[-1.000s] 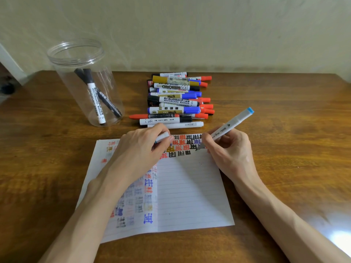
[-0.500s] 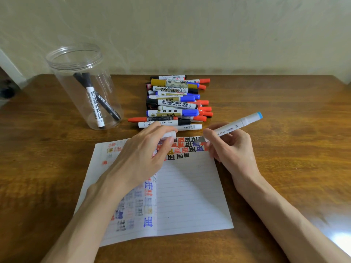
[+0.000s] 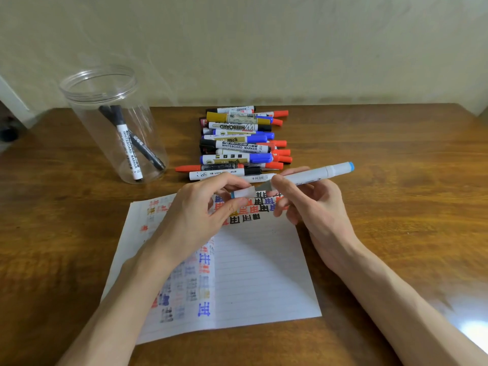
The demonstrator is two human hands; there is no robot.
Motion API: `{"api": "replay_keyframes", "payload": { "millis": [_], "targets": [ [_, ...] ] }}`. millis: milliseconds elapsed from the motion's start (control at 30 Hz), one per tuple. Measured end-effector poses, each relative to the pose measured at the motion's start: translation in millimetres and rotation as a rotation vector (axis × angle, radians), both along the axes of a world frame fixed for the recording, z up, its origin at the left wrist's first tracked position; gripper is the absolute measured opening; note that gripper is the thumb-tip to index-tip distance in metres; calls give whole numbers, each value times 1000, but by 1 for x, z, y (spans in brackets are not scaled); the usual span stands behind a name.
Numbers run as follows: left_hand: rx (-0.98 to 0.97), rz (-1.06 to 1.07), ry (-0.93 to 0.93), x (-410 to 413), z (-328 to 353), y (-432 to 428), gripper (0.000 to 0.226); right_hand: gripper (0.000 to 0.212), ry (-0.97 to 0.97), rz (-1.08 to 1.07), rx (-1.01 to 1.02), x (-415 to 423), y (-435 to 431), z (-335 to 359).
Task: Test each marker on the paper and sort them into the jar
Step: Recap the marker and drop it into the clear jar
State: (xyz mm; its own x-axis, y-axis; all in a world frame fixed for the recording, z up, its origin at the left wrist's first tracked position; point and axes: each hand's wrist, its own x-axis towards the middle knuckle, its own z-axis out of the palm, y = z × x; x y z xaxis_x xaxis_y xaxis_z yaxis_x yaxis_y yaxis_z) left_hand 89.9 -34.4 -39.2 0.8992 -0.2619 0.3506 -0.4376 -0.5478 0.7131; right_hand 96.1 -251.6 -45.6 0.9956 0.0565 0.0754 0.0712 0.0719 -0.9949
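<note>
My right hand (image 3: pixel 311 207) grips a white marker (image 3: pixel 314 175) with a light blue end, its grey tip pointing left, lifted above the paper. My left hand (image 3: pixel 200 215) pinches the marker's white cap (image 3: pixel 244 193) right next to that tip. The lined paper (image 3: pixel 258 273) lies under both hands, with red, blue and black test marks along its top and left side. A clear plastic jar (image 3: pixel 111 122) stands at the back left holding two black whiteboard markers (image 3: pixel 129 151). A pile of several markers (image 3: pixel 240 143) lies behind the paper.
The wooden table (image 3: pixel 396 154) reaches to a pale wall at the back. Bare wood lies to the right of the pile and of the paper. A bright glare spot sits at the lower right corner.
My right hand has lifted the marker tip off the paper and levelled the marker. My left hand has brought the cap up to the tip.
</note>
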Motion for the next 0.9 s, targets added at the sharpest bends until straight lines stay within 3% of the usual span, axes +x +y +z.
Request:
{"api": "replay_keyframes", "payload": {
  "millis": [200,333,600,900],
  "targets": [
    [-76,6,40,1,1,-1,25,22,-50,93,-64,-2,2,-2],
    [-130,35,106,2,1,2,25,28,38,147,149,0,3,1],
    [-141,92,81,-1,0,2,26,44,0,151,198,2,6,-11],
    [-147,113,43,-2,-3,-2,21,42,-38,150,211,1,13,-15]
  ]
}}
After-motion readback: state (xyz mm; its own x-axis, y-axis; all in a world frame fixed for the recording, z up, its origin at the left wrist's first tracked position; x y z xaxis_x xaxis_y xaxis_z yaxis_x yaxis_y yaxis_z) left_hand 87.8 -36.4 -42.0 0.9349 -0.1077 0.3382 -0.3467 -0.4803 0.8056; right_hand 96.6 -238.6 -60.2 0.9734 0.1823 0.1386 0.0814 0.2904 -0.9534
